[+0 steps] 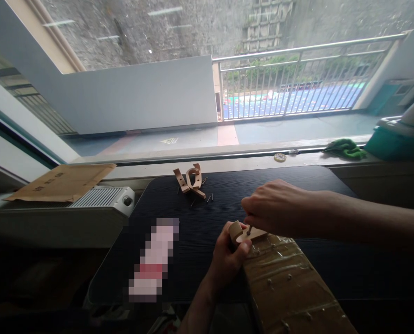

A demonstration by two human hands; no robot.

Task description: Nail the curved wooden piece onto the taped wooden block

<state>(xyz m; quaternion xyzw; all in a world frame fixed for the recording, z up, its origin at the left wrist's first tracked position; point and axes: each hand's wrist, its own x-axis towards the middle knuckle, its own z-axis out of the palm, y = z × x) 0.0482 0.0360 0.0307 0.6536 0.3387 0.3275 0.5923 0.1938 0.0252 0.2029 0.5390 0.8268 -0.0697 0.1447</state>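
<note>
"What did the head view show of the hands?"

"The left hand (pixel 228 255), between five and six o'clock, was pinching a pale wooden hook (pixel 236 230), its thumb on the near side. The right hand (pixel 273 206), at four, was curled into a fist around the top of a thin metal shaft (pixel 249 230); I couldn't tell whether that was a driver or a screw."

"And the hook itself?"

"At five o'clock, at the far end of a brown, tape-wrapped box (pixel 290 283). The shaft's lower end met the wood."

"What else was about?"

"The dark bench (pixel 193 232) ran beneath. Just off the centre, towards eight, more wooden pieces (pixel 189 181) lay in a cluster, with loose screws (pixel 210 198) just beside them. A blurred patch (pixel 154 260) covered something at seven."

"Further out?"

"A brown envelope (pixel 61 183) rested on a radiator (pixel 104 196) near nine, and a green cloth (pixel 346 149) lay on the sill (pixel 228 163) near three."
</note>
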